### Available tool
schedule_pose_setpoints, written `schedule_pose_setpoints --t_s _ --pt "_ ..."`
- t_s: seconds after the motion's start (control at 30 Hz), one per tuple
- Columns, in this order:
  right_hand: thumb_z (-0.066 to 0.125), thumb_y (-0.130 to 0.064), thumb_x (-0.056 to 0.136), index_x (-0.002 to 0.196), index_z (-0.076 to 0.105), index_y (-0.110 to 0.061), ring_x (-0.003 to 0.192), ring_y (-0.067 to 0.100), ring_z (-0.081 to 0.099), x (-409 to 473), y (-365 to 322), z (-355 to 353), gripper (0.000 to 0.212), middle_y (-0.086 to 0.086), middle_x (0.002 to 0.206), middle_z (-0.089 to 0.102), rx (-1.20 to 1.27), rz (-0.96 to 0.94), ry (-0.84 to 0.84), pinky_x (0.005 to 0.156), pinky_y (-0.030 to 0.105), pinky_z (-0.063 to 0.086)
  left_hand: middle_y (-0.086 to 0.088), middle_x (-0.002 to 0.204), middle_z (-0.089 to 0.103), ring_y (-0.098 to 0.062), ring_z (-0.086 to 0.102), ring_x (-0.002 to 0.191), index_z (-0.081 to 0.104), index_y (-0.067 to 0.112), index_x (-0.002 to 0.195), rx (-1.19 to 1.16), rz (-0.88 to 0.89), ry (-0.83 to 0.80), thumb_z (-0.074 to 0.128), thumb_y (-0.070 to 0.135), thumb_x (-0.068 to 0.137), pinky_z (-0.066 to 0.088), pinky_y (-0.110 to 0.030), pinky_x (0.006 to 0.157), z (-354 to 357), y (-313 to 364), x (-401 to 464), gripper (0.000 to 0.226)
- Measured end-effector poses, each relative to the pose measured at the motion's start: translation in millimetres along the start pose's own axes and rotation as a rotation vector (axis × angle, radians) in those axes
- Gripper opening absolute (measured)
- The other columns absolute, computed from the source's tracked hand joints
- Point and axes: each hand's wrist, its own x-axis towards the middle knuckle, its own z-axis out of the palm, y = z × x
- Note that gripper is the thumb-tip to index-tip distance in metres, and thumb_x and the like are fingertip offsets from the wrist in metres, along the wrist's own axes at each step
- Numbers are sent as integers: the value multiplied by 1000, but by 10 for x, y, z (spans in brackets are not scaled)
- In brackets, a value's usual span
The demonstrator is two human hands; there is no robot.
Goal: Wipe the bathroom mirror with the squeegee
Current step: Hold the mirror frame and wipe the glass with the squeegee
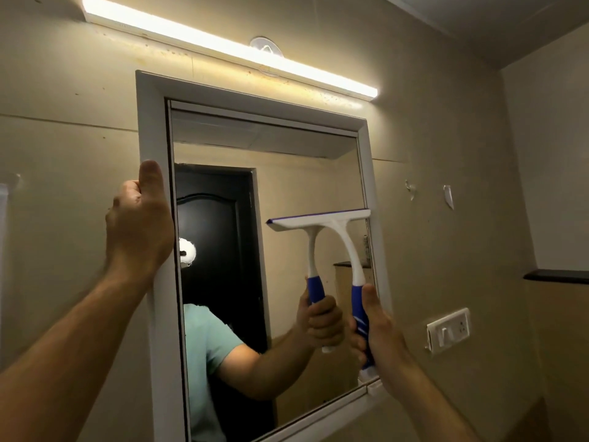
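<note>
The bathroom mirror [287,193] hangs on the wall in a white frame [153,129]. My right hand [379,333] grips the blue handle of a white squeegee [338,224]. Its blade lies flat against the glass at mid height, beside the frame's right edge. My left hand [140,224] clasps the left side of the frame, thumb pointing up. The glass reflects a person in a teal shirt, the squeegee and a dark door.
A lit tube light [223,46] runs along the wall above the mirror. A white switch plate [447,328] sits on the wall to the right, below a dark ledge [556,275]. Two small hooks [447,196] are stuck on the wall right of the mirror.
</note>
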Motion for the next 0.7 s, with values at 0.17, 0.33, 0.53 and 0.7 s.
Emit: schedule_pose_setpoints --t_s 0.17,0.33,0.53,0.7 --pt "33 -79 72 69 51 -15 40 11 32 162 -275 61 67 -2 50 42 -6 -20 30 39 22 29 5 70 35 -23 38 83 45 14 105 -2 -23 -7 13 55 98 25 -31 74 -2 -7 7 52" --pt "37 -91 64 63 52 -18 40 11 33 37 -50 32 75 -2 49 43 -6 8 52 41 22 29 1 70 38 -15 37 63 44 13 99 4 -11 12 11 58 97 26 -32 66 15 -34 31 56" --pt "39 -84 65 64 48 -13 38 12 31 -226 125 -132 72 0 49 40 0 108 42 39 21 29 -2 70 40 -23 42 69 46 11 98 -4 -12 17 11 59 96 28 -34 65 29 -69 55 60" --pt "36 -75 74 65 48 -15 38 11 31 -268 -124 -124 63 -4 47 40 -22 86 13 38 21 28 -3 73 41 -26 41 84 50 6 114 3 -11 25 11 59 97 28 -35 74 36 -98 69 68"
